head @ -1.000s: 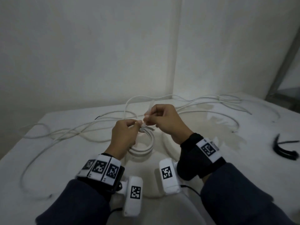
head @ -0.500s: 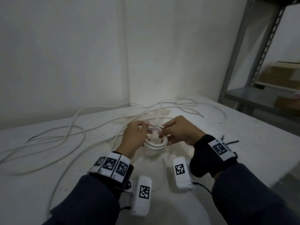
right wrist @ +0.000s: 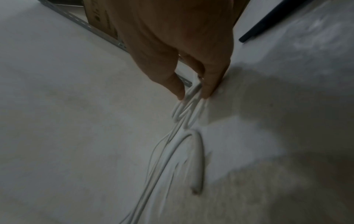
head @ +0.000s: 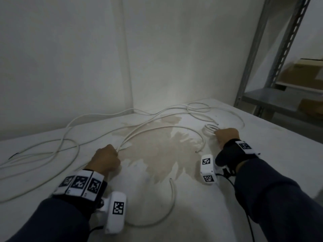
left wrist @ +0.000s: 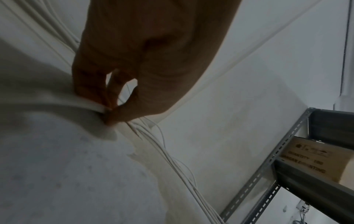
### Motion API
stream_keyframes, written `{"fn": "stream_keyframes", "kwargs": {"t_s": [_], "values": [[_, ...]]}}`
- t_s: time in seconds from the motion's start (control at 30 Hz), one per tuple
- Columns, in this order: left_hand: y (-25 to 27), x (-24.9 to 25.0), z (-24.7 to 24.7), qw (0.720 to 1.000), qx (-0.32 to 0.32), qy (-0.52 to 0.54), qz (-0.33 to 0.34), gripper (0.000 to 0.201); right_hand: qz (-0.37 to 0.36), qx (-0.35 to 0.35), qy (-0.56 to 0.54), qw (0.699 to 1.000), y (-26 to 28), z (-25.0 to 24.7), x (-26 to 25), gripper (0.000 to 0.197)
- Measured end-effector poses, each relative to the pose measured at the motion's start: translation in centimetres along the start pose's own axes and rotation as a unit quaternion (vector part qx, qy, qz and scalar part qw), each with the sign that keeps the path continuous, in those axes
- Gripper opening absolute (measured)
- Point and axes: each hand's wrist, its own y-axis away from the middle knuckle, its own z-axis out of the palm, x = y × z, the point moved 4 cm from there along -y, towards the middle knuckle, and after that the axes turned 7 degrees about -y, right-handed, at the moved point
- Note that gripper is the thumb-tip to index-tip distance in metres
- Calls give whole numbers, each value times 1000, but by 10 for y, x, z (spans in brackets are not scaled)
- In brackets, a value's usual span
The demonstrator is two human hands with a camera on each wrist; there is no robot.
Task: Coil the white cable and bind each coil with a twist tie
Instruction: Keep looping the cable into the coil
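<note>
Long white cables (head: 148, 124) sprawl in loops over the white table (head: 262, 137). My left hand (head: 115, 151) is down at the centre left, its curled fingers pinching a strand or two of loose cable (left wrist: 153, 141); the left wrist view shows my left hand (left wrist: 111, 111) closed on them. My right hand (head: 216, 133) is at the right, holding a small white coil (head: 208, 129) that lies on the table. In the right wrist view my right hand (right wrist: 193, 94) has thumb and finger on either side of the coil (right wrist: 182, 112). No twist tie can be made out.
A short curved cable piece (head: 170, 206) lies near the front between my arms. A brownish stain (head: 157, 151) marks the table's middle. A grey metal shelf (head: 258, 58) with cardboard boxes (head: 300, 72) stands past the table's right edge. Walls close off the back.
The hands have parted from the middle. The right hand carried the small coil rightwards down onto the table; the left let go of it and now grips loose cable at the left.
</note>
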Motion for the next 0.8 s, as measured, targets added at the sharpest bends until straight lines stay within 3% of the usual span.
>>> {"fn": "stream_keyframes", "kwargs": {"t_s": [0.1,0.17,0.2,0.23,0.3,0.37,0.4,0.43,0.5,0.57,0.6,0.7,0.8], "values": [[1,-3,-3,993,31,110,29,27,57,-2,-114,992,-3,12,-1,58],[6,-2,-11,948,45,311,59,18,42,-12,-95,995,2,19,-11,81],[9,-2,-18,901,46,427,60,24,21,-30,-98,994,13,21,-20,76],[12,-3,-25,840,38,539,50,29,-3,-60,-95,994,25,25,-29,57],[20,-8,-45,709,23,703,47,32,-28,-137,-217,966,59,29,-47,12],[28,-17,-68,595,23,800,70,31,-27,-249,-252,935,94,37,-61,9],[31,-26,-78,558,37,825,78,31,-53,-303,-212,927,112,43,-69,14],[35,-33,-86,544,54,834,80,32,-86,-359,-153,917,129,48,-76,22],[47,-53,-93,555,91,824,73,32,-157,-439,-41,884,168,61,-87,33],[53,-66,-87,571,102,812,64,26,-182,-503,17,844,198,78,-89,36],[58,-78,-85,560,107,820,62,23,-184,-528,33,828,215,88,-90,36],[74,-114,-74,475,102,872,51,25,-182,-557,41,810,253,113,-90,41],[93,-134,-71,407,81,906,82,21,-129,-571,-68,808,283,123,-97,37]]}}
